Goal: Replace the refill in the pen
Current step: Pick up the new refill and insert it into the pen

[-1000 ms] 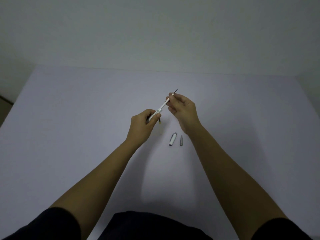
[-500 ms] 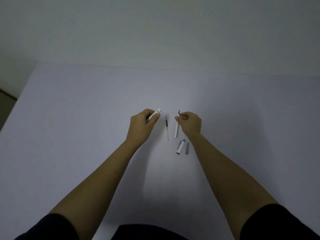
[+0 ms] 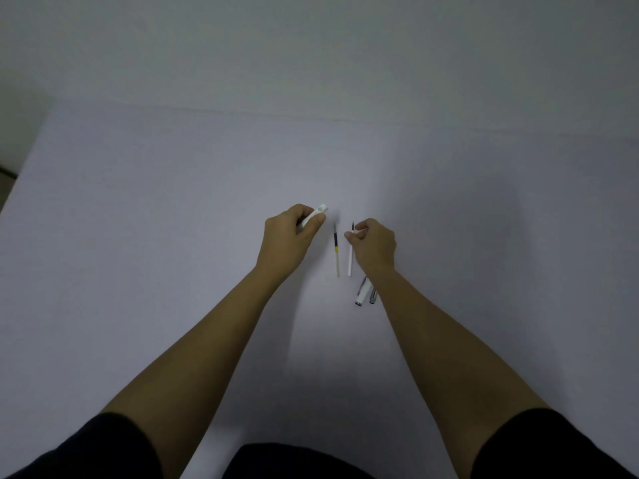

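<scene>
My left hand (image 3: 288,236) is closed around the white pen barrel (image 3: 316,214), whose end sticks out past my thumb. My right hand (image 3: 373,245) pinches a thin white refill (image 3: 350,261) near its dark tip, and the refill hangs down to the table. Between my hands a second refill (image 3: 336,252), dark at the top with a yellow band and a clear lower half, lies on the white table (image 3: 173,236). A white pen cap (image 3: 360,295) and a small grey pen part (image 3: 372,297) lie side by side just below my right wrist.
The table's far edge meets a pale wall. At the far left the table ends above a darker floor (image 3: 5,174). My dark sleeves and lap show at the bottom of the view.
A second ago both hands held the pen together, raised. They have since pulled apart and dropped to the table: my left hand keeps the barrel, my right hand the white refill.
</scene>
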A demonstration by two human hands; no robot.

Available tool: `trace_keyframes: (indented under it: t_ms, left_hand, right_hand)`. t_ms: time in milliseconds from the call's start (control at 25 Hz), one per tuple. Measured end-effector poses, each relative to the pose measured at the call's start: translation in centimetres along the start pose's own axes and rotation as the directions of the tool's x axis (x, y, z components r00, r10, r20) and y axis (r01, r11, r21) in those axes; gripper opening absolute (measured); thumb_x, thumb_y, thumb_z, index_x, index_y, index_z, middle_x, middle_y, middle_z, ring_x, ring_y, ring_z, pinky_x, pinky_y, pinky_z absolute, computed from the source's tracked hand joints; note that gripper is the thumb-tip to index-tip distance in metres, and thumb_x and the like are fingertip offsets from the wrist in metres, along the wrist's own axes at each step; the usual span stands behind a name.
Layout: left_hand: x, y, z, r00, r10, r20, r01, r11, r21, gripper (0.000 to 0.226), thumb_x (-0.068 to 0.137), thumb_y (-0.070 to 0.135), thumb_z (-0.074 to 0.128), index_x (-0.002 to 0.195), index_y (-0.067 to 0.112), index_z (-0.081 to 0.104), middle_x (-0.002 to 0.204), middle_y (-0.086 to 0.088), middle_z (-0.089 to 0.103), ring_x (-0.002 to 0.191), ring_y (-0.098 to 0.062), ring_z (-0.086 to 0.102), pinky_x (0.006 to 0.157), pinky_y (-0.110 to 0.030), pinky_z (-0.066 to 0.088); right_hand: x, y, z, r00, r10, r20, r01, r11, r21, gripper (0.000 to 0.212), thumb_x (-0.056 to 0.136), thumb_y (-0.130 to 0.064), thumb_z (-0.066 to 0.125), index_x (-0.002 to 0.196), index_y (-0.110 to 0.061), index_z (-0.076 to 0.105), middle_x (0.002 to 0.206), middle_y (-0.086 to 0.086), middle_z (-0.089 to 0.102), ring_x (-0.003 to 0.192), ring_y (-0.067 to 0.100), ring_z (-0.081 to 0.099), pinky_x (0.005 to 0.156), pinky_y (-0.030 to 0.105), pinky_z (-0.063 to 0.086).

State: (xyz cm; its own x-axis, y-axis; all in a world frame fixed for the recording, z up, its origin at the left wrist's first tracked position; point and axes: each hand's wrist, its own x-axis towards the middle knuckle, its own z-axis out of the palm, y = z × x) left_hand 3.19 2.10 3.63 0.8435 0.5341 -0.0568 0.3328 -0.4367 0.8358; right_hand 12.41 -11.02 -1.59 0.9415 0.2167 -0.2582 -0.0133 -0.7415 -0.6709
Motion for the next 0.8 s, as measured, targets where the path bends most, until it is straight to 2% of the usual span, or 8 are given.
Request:
trace_keyframes:
  t_ms: [120, 240, 360, 480, 600, 680, 800]
  left_hand:
    - [-0.1, 0.2, -0.1, 1.000, 0.009, -0.009, -0.009, 1.000, -0.019, 0.023, 0.090, 0.035, 0.056, 0.089, 0.014, 0.065, 0.067, 0.004, 0.059, 0.063, -0.018, 0.056, 0.052, -0.010, 0.039]
    - [-0.1, 0.3, -0.4, 1.000, 0.010, -0.016, -0.010, 1.000, -0.024, 0.022, 0.090, 0.035, 0.056, 0.090, 0.015, 0.065, 0.070, 0.003, 0.061, 0.066, -0.022, 0.060, 0.055, -0.016, 0.041]
    - [-0.1, 0.1, -1.0, 1.000, 0.009, -0.029, -0.010, 1.000, -0.027, 0.021, 0.090, 0.036, 0.056, 0.088, 0.017, 0.064, 0.067, 0.008, 0.059, 0.063, -0.016, 0.058, 0.053, -0.009, 0.040]
    - [0.0, -0.4, -1.9, 0.998, -0.021, -0.054, 0.019, 1.000, -0.022, 0.024, 0.090, 0.037, 0.056, 0.090, 0.015, 0.064, 0.065, 0.013, 0.056, 0.058, -0.008, 0.052, 0.051, -0.006, 0.037]
    - [-0.2, -0.8, -2.4, 0.997, -0.043, -0.057, 0.041, 0.999, -0.022, 0.025, 0.090, 0.038, 0.056, 0.089, 0.014, 0.064, 0.064, 0.011, 0.056, 0.057, -0.008, 0.050, 0.051, -0.007, 0.037]
    - [-0.4, -0.6, -2.6, 0.997, -0.049, -0.054, 0.048, 0.999, -0.023, 0.026, 0.089, 0.038, 0.056, 0.088, 0.014, 0.064, 0.065, 0.008, 0.057, 0.057, -0.008, 0.050, 0.050, -0.009, 0.037]
    - [-0.9, 0.2, -3.1, 0.998, -0.034, -0.048, 0.033, 0.999, -0.025, 0.025, 0.089, 0.038, 0.057, 0.086, 0.015, 0.064, 0.067, 0.004, 0.059, 0.057, -0.007, 0.050, 0.052, -0.010, 0.037]
  right_hand:
    - [-0.2, -1.0, -0.1, 0.999, -0.052, 0.006, 0.052, 0.998, -0.024, 0.024, 0.085, -0.019, 0.066, 0.102, -0.004, 0.063, 0.095, 0.016, 0.070, 0.088, 0.026, 0.065, 0.072, 0.022, 0.042]
    - [-0.5, -2.2, 0.4, 0.994, -0.089, 0.063, 0.095, 0.991, -0.099, 0.026, 0.085, -0.018, 0.066, 0.105, -0.003, 0.061, 0.095, 0.017, 0.071, 0.090, 0.029, 0.066, 0.075, 0.027, 0.046]
    - [-0.6, -2.9, 1.3, 0.994, -0.067, 0.086, 0.083, 0.977, -0.199, 0.022, 0.085, -0.012, 0.065, 0.103, 0.000, 0.060, 0.100, 0.018, 0.069, 0.093, 0.032, 0.064, 0.077, 0.033, 0.050]
    - [-0.7, -3.5, 2.1, 0.998, -0.014, 0.054, 0.028, 0.965, -0.262, 0.015, 0.087, -0.003, 0.059, 0.102, 0.000, 0.061, 0.103, 0.020, 0.068, 0.095, 0.032, 0.064, 0.074, 0.031, 0.050]
    - [-0.6, -4.1, 2.1, 0.998, 0.036, 0.046, -0.026, 0.979, -0.200, 0.018, 0.086, -0.004, 0.060, 0.104, 0.000, 0.063, 0.107, 0.018, 0.069, 0.099, 0.029, 0.064, 0.073, 0.025, 0.045]
    - [-0.4, -4.8, 1.3, 0.998, 0.046, 0.039, -0.040, 0.990, -0.134, 0.025, 0.085, -0.008, 0.061, 0.110, -0.002, 0.064, 0.112, 0.015, 0.068, 0.105, 0.028, 0.063, 0.082, 0.025, 0.046]
    - [-0.4, -6.5, -1.3, 0.998, 0.060, -0.008, -0.059, 0.993, 0.105, 0.026, 0.082, -0.013, 0.065, 0.108, -0.008, 0.068, 0.107, 0.011, 0.072, 0.102, 0.024, 0.065, 0.090, 0.028, 0.048]
